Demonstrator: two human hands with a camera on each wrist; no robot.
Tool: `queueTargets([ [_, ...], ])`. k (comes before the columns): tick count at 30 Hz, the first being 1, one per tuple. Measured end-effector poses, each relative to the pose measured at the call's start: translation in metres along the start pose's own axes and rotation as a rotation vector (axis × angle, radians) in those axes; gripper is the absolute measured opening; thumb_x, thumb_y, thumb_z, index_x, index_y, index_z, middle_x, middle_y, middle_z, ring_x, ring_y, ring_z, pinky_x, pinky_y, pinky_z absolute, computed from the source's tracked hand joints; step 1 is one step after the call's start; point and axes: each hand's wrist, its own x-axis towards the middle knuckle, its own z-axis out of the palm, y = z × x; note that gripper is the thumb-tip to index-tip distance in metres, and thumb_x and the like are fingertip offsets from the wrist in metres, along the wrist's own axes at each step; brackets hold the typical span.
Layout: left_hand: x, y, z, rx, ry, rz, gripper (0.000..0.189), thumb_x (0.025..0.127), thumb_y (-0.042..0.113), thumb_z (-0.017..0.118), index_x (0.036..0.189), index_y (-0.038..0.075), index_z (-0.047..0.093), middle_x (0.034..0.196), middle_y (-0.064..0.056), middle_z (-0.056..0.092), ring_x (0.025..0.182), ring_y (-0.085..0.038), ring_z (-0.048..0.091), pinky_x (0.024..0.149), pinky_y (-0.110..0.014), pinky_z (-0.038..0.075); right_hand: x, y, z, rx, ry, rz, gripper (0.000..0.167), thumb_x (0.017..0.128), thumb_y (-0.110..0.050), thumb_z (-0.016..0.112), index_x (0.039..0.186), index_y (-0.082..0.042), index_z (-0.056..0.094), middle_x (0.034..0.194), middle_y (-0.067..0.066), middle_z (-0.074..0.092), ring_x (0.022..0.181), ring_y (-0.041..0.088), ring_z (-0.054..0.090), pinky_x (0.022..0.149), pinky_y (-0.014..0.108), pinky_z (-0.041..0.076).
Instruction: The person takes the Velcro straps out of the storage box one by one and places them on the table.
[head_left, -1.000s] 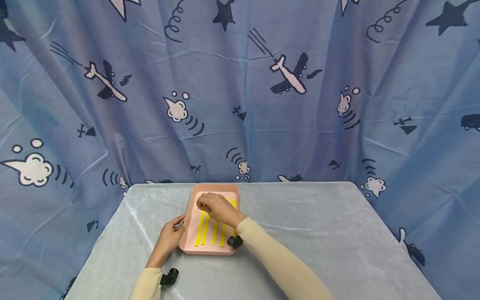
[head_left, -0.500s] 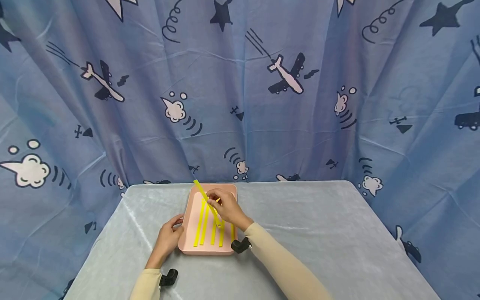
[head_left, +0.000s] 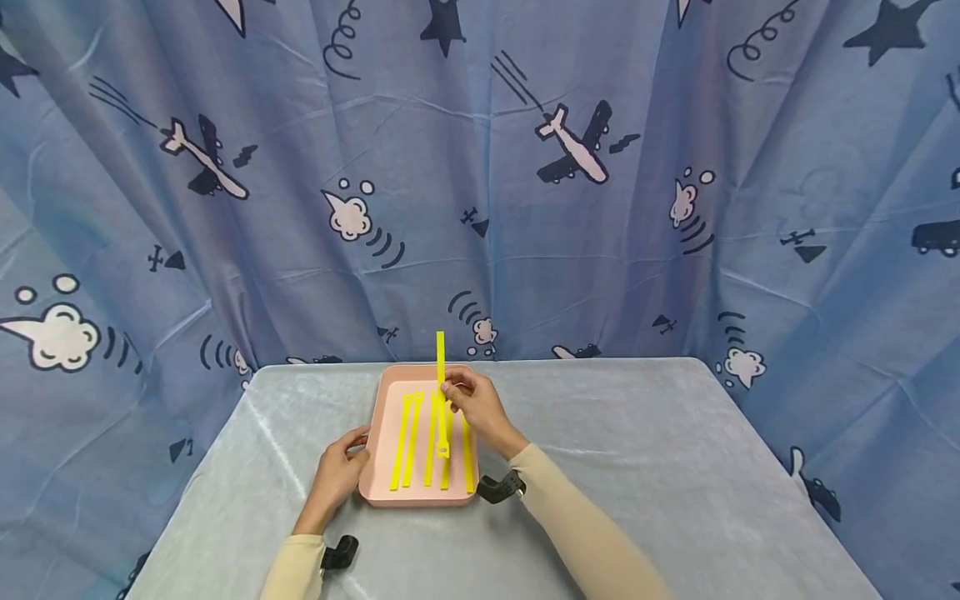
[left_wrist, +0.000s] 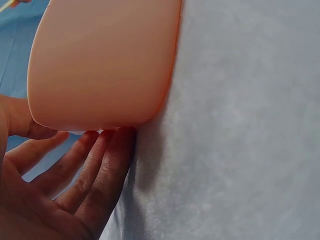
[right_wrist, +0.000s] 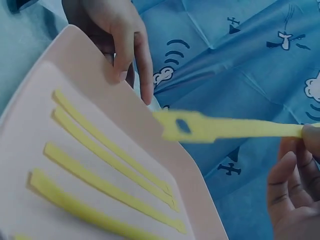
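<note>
Grey velvety cloth covers the table (head_left: 637, 467), with a blue curtain (head_left: 675, 208) printed with planes and stars hung behind it.

Nearest: two cream sleeves, each with a black wrist mount. The left hand (head_left: 339, 475) rests against the near-left corner of the pink tray (head_left: 382, 417); thumb on the rim, fingers loosely curved round the outer wall. The left wrist view shows those fingers (left_wrist: 100, 165) lying relaxed under the tray's rounded corner, touching it and the cloth.

Pink tray sits mid-table, long side running away from the person. Inside lie yellow strips (head_left: 408, 442), roughly parallel, lengthwise on the tray floor. The right wrist view shows four of them (right_wrist: 110, 180) flat on the floor.

Farther: the right hand (head_left: 476, 404) hovers over the tray's far-right part, fingertips pinched together on a single yellow strip (head_left: 441, 392). That strip is lifted clear of the tray, held close to upright; its upper end stands above the far rim against the curtain, its lower end hangs over the strips below. In the right wrist view the free end of the held strip (right_wrist: 210, 127) shows a small slot, blurred.
</note>
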Motion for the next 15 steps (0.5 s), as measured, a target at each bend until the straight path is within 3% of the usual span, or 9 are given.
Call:
queueTargets([
  [9, -0.001, -0.001, 0.001, 0.007, 0.005, -0.01, 0.048, 0.093, 0.009, 0.053, 0.141, 0.011, 0.055, 0.13, -0.018, 0.063, 0.101, -0.026, 0.067, 0.071, -0.025, 0.049, -0.017, 0.0, -0.019, 0.036, 0.063, 0.094, 0.028, 0.095, -0.012, 0.063, 0.12, 0.001, 0.061, 0.094, 0.005, 0.061, 0.079, 0.013, 0.058, 0.067, 0.027, 0.051],
  [15, -0.002, 0.0, 0.001, 0.012, -0.006, -0.009, 0.047, 0.095, 0.01, 0.052, 0.143, 0.012, 0.053, 0.133, -0.018, 0.061, 0.105, -0.027, 0.065, 0.071, -0.026, 0.049, -0.027, 0.0, -0.031, 0.063, 0.095, 0.127, 0.03, 0.095, -0.012, 0.064, 0.123, -0.001, 0.06, 0.099, 0.007, 0.062, 0.083, 0.016, 0.061, 0.068, 0.029, 0.053],
])
